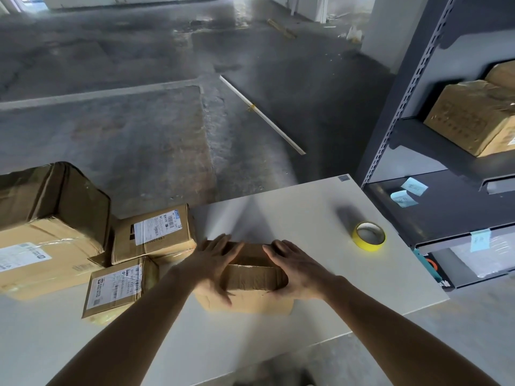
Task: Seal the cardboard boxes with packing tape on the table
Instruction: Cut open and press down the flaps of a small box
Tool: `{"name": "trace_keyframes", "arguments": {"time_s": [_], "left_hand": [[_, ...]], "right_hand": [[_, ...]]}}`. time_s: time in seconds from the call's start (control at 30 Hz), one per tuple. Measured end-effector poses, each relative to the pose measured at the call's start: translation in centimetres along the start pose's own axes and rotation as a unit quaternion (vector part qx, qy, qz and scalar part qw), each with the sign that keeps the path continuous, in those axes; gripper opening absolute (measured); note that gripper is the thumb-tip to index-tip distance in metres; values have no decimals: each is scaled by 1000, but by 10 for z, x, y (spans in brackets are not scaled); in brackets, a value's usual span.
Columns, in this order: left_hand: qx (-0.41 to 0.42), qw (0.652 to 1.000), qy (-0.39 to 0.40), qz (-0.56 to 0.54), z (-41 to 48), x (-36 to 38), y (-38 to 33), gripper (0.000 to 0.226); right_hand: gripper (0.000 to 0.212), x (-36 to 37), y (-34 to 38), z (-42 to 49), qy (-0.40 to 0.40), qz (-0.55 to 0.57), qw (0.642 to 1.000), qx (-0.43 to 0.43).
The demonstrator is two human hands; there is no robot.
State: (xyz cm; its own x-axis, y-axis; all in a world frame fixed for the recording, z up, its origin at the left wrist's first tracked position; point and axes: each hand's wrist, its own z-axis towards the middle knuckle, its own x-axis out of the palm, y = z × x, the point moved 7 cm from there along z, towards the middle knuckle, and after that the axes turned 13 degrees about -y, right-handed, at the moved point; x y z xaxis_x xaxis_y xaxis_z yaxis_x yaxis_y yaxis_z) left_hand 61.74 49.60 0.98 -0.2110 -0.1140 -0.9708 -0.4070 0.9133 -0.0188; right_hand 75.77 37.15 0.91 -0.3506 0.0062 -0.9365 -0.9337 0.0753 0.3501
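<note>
White table (320,316) at lower centre bears the box (252,277), both my hands, left (213,263) and right (296,270), spread flat on its flaps; it seems light, creased, best pressed along the seam, tape (370,235) at right.

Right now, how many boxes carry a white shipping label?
3, all left of the centre box: large box far left, mid-size box behind, flat box nearest the camera. Hidden faces may carry more.

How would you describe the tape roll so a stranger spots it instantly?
Find the white table. On its right side, between the central box and the dark shelving, lies the tape roll. It is the only yellow, ring-shaped thing there.
</note>
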Motion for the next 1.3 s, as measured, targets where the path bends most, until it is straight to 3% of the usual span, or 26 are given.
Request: {"name": "trace_keyframes", "arguments": {"time_s": [0.1,0.3,0.57,0.77,1.0,1.3], "left_hand": [[-21,1000,13,0,-13,-3,16,143],[2,999,-33,-30,-18,-8,10,132],[2,996,-51,-75,-25,-5,16,137],[-87,980,-76,-161,-27,3,33,96],[-140,945,-89,-280,-26,17,50,89],[-29,972,-197,-123,-30,-1,43,61]], "right_hand": [[109,1,-1,1,3,2,1000,9],[115,2,-1,7,-7,-34,999,4],[120,7,35,31,20,-75,997,-5],[120,4,38,31,27,-70,997,-3],[122,5,37,30,40,-68,997,10],[119,2,38,30,29,-73,997,13]]}}
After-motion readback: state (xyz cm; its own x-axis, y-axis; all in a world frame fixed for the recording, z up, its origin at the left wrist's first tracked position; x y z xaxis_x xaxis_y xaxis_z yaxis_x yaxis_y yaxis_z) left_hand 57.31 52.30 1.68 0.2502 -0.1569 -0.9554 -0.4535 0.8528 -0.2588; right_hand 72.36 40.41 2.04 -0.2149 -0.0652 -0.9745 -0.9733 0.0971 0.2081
